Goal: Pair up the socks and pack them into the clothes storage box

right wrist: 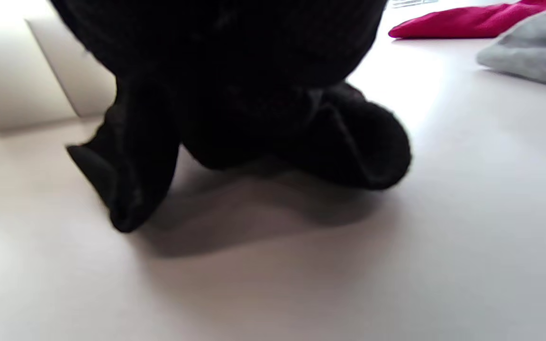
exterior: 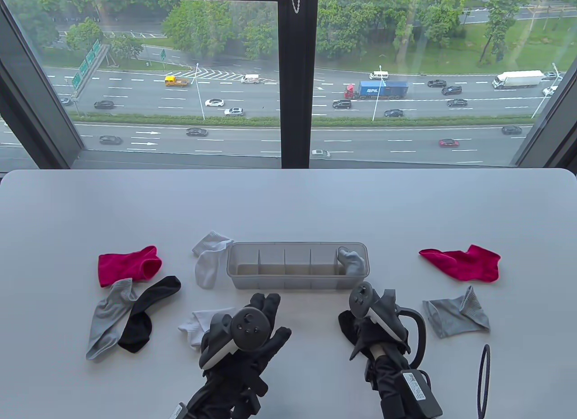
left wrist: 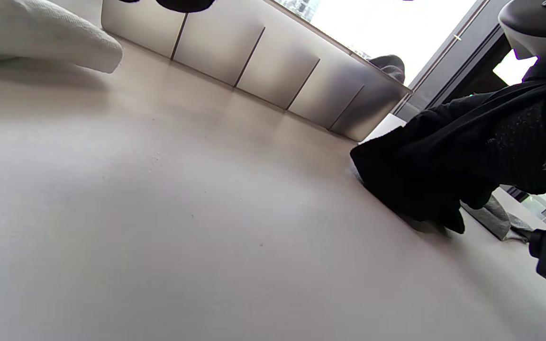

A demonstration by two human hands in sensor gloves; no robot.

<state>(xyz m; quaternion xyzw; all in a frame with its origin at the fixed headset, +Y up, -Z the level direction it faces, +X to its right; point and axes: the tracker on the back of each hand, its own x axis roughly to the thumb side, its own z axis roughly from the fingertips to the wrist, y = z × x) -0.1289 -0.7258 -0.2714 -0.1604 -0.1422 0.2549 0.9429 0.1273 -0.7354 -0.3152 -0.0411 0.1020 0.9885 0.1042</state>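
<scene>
A clear grey storage box (exterior: 297, 281) with dividers stands mid-table; a rolled grey sock (exterior: 351, 261) fills its rightmost compartment. My right hand (exterior: 378, 324) sits just in front of the box's right end, gripping a bunched black sock (exterior: 346, 325) that touches the table; the sock (right wrist: 254, 132) fills the right wrist view. My left hand (exterior: 270, 315) hovers in front of the box with fingers straight, holding nothing. A white sock (exterior: 194, 326) lies partly under it. Two white socks (exterior: 209, 261) lie at the box's left end.
On the left lie a red sock (exterior: 128, 266), a grey sock (exterior: 110, 317) and a black sock (exterior: 144, 315), overlapping. On the right lie a red sock (exterior: 464, 263) and a grey sock (exterior: 455, 317). A black cable loop (exterior: 484, 380) sits near the front right edge.
</scene>
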